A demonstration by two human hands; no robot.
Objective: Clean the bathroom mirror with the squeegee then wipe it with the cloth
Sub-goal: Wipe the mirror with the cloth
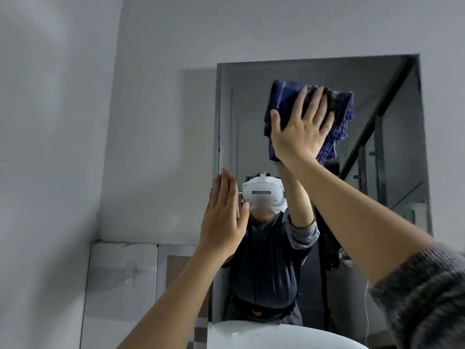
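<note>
The rectangular mirror [392,137] hangs on the grey wall ahead. A dark blue checked cloth [284,96] lies flat against its upper middle, and my right hand [299,132] presses on it with the palm and spread fingers. My left hand [224,217] rests flat with fingers together at the mirror's left edge, lower down, and holds nothing. The glass reflects a person in a dark top wearing a white headset. No squeegee is in view.
A white basin rim [264,333] curves along the bottom under the mirror. A pale tiled panel [120,278] sits low on the left wall. Bare grey wall [75,96] fills the left and top.
</note>
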